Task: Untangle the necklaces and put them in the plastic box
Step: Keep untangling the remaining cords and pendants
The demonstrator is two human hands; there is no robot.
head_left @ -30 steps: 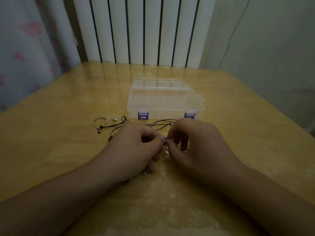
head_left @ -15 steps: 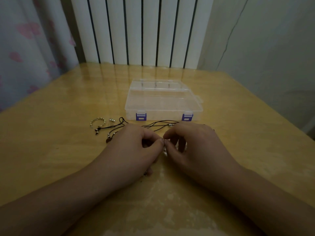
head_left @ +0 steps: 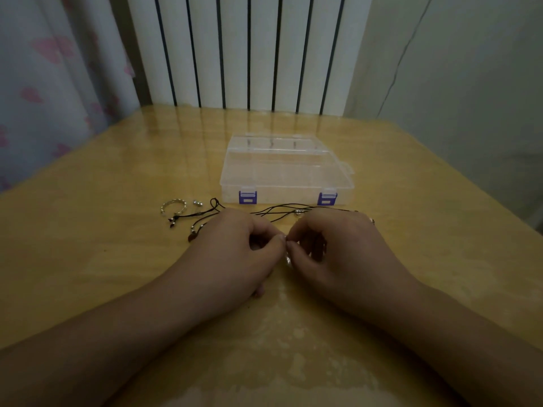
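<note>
Both hands are resting low on the surface [head_left: 88, 201], fingertips meeting at the middle. The left hand [head_left: 235, 254] is curling its fingers [head_left: 274, 240] inward, thumb and forefinger pinching something small at the point where the two hands meet. The right hand [head_left: 340, 248] is doing the same from the other side, its fingers [head_left: 296, 246] bent and pinching at that same spot. What is pinched is probably part of the necklaces [head_left: 282, 211], though the light is dim and the hands are hiding most of it; a small shiny bit is showing just under the right fingers.

Black cords are trailing out just beyond the fingers, running left and right behind both hands. Further left of the left fingers, a cord with small beads and dark pendants is lying loose, and near it a silver ring [head_left: 173, 205] and a little silver bead [head_left: 198, 203] are sitting apart from the tangle.

The box [head_left: 286, 174] is sitting straight beyond the fingers, just past the cords, its clear lid down and two purple clasps [head_left: 247, 197] facing the hands. Behind the surface, a white radiator [head_left: 235, 51] and a curtain [head_left: 44, 83] are standing.
</note>
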